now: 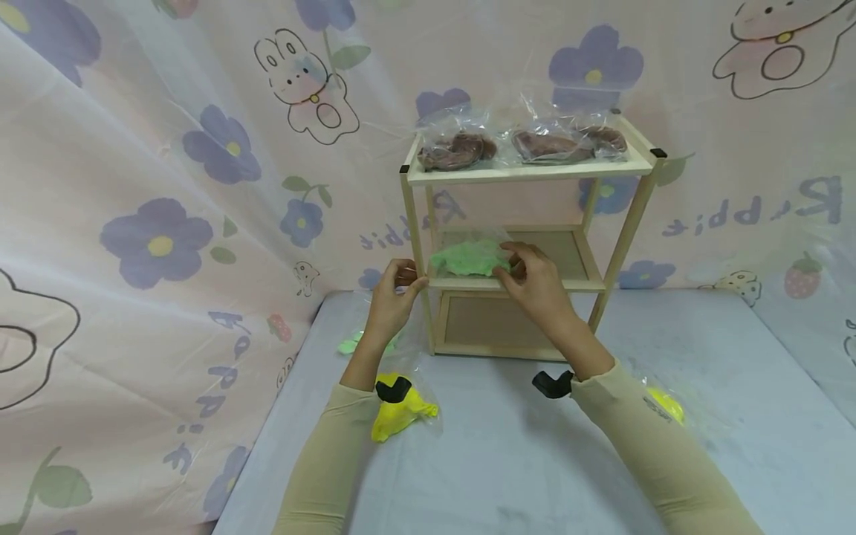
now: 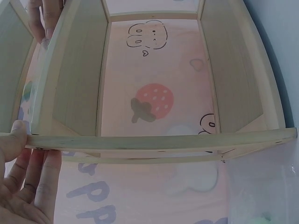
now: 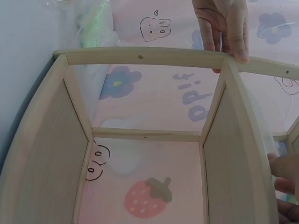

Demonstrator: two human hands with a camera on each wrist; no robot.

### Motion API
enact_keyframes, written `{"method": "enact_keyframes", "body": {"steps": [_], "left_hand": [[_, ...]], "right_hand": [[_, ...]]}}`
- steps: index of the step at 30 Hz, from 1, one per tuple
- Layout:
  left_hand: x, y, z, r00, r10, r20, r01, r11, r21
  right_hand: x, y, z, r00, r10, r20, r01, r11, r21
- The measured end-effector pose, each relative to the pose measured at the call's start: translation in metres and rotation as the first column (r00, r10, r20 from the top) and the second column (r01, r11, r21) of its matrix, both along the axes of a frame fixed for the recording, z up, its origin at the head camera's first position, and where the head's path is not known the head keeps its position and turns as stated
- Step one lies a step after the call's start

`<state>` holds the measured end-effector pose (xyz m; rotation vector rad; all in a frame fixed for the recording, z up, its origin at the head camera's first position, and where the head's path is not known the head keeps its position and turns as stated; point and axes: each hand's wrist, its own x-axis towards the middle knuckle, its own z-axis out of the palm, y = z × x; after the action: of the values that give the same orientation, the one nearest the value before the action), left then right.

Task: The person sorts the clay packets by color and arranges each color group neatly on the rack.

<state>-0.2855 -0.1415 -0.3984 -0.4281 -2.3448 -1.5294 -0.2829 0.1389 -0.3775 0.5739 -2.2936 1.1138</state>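
Right hand on the green parcel, left hand braced on the rack

And here's the grip: the right hand point(image 1: 538, 286) is at the right end of the green bagged item point(image 1: 468, 258), thumb low, fingers above, pinching that end by the look of it, though the right wrist view catches only fingertips at its edge. The parcel lies on the middle shelf point(image 1: 583, 284), over toward the left, close to the front edge. Across from it, the left hand point(image 1: 391, 301) has the left front post point(image 1: 412, 223) between thumb and fingers; the left wrist view shows that hold plainly.

How does it handle? Light, I'd judge, and probably soft, with a loose, see-through wrapper that could slide on bare wood. Best hold: the solid green lump through the film, not the baggy plastic, which may slip or crumple. Nothing about it looks especially fragile. The slim-posted rack looks light too, so a hand on the post makes sense as a steadier.

Pull out wider! Brown bagged pieces point(image 1: 461, 152) lie along the top shelf point(image 1: 528, 176). Down on the pale-covered table point(image 1: 481, 468), a yellow bagged item point(image 1: 404, 412) sits near the left forearm, with another green bag point(image 1: 350, 345) behind it; a second yellow one point(image 1: 666, 403) shows beside the right sleeve. Round it all hangs a pink curtain point(image 1: 267, 215) of flowers, rabbits and strawberries.
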Motion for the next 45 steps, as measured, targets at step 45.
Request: {"method": "enact_keyframes", "body": {"steps": [45], "left_hand": [[-0.001,-0.001,-0.001,1.000,-0.016,0.006,0.016,1.000,0.014]], "right_hand": [[0.074,0.095,0.048,0.864,-0.222,-0.451,0.068,0.940,-0.334]]}}
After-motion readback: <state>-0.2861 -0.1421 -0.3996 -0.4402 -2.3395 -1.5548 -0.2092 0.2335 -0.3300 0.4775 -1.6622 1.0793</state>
